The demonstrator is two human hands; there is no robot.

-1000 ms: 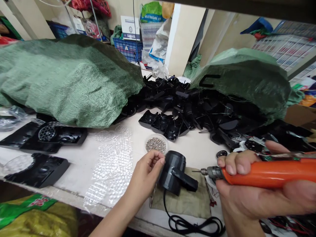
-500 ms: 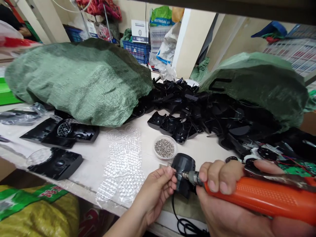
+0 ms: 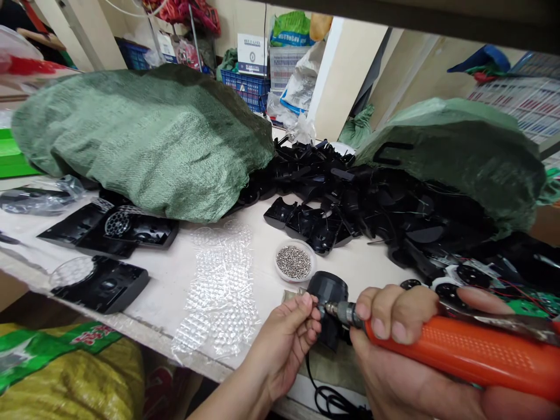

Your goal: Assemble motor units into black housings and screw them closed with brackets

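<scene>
My right hand (image 3: 402, 326) is wrapped round an orange electric screwdriver (image 3: 476, 356), which lies nearly level with its tip pointing left. The metal bit end (image 3: 339, 311) meets the side of a black rounded plastic housing (image 3: 328, 286). My left hand (image 3: 291, 338) is closed in a pinch beside that housing, close to the bit. Whatever the left fingertips hold is too small and too hidden to name. A black cable (image 3: 326, 396) hangs in loops below the housing. Just behind it stands a round clear dish (image 3: 296, 261) full of small silver screws.
Clear plastic sheets of round lenses (image 3: 221, 291) lie left of my hands. Further left are black plastic shells (image 3: 105, 283). A heap of black parts (image 3: 350, 198) spreads behind, between two green woven sacks (image 3: 149, 140). Circuit boards (image 3: 525, 302) with wires lie at the right.
The view has shifted slightly. Both hands, the screwdriver and the housing keep almost the same places, with the bit still against the housing.
</scene>
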